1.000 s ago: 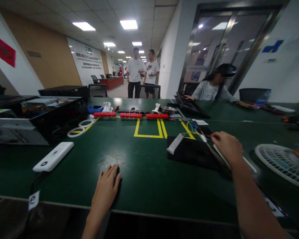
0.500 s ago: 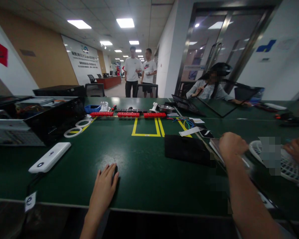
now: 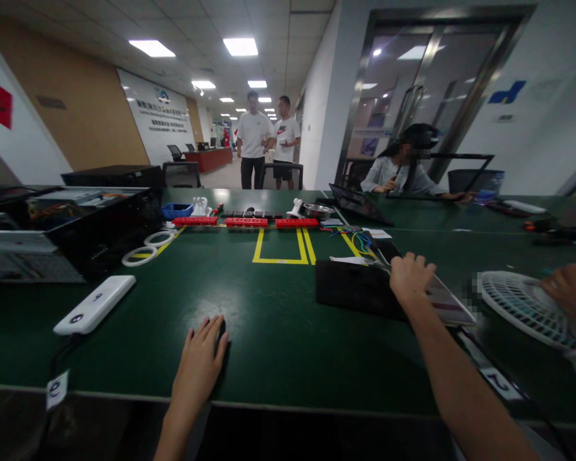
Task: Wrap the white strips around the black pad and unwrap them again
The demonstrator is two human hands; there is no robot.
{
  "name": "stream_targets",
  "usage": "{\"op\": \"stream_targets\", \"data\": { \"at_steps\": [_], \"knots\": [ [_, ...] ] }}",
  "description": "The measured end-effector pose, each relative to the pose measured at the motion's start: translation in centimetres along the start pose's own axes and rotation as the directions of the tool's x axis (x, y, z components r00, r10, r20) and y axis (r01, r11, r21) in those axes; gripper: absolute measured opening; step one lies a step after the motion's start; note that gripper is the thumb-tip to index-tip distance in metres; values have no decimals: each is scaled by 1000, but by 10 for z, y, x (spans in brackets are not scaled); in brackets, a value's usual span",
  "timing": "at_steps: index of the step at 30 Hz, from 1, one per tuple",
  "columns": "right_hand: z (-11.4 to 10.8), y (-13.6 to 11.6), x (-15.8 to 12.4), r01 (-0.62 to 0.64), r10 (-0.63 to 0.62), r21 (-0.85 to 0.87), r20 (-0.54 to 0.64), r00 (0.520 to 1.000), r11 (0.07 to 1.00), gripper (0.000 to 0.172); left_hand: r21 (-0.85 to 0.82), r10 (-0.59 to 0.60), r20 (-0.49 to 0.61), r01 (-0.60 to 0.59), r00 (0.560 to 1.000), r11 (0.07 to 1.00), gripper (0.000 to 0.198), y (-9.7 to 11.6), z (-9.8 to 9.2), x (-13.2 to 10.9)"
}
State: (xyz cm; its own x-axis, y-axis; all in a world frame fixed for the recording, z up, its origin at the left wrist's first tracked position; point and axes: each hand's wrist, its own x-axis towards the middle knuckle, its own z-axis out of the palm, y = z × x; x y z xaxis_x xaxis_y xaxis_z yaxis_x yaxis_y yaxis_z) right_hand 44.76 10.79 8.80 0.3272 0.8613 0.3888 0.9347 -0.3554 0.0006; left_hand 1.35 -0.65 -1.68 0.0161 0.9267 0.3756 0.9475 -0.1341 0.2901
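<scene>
My left hand (image 3: 201, 352) lies palm down near the table's front edge, fingers stretched forward and close together. A dark patch shows between its thumb and index finger; whether it is a thing or shadow I cannot make out. Over on the right, my right hand (image 3: 411, 276) has its fingers bent over the near edge of a flat, thin grey panel (image 3: 448, 304). Its underside and my thumb are hidden. Just left of that hand lies a flat black sheet-like piece (image 3: 355, 285), partly behind my wrist. Past it are a white paper strip (image 3: 352, 260) and coloured wires (image 3: 362, 242).
Another person's hand (image 3: 573, 294) touches a white fan grille (image 3: 528, 304) at right. An opened computer case (image 3: 105, 237), white rings (image 3: 139, 256) and a white power bank-like box (image 3: 96, 304) stand left. Red strips (image 3: 246, 222) line the back. People are beyond the green table (image 3: 269, 333).
My right hand has moved left and forward, and the panel beside it now shows more fully. The white strip appears shifted left. My left hand has stayed put.
</scene>
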Motion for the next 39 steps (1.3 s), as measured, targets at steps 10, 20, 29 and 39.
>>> {"op": "stream_targets", "data": {
  "at_steps": [10,20,29,39],
  "knots": [
    [24,-18,5,519,-628,368,307,715,771,51,1,-3,1,3,1000,1000,42,2,-1,0],
    [17,-39,-13,548,-685,414,379,622,727,98,22,7,11,-7,1000,1000,43,1,-3,0],
    [11,-103,-73,763,-851,397,103,516,511,92,20,77,8,-77,997,997,41,2,-2,0],
    [3,-156,-136,833,-882,365,-59,467,417,84,-28,429,155,-430,890,902,45,12,-13,4]
  ]
}}
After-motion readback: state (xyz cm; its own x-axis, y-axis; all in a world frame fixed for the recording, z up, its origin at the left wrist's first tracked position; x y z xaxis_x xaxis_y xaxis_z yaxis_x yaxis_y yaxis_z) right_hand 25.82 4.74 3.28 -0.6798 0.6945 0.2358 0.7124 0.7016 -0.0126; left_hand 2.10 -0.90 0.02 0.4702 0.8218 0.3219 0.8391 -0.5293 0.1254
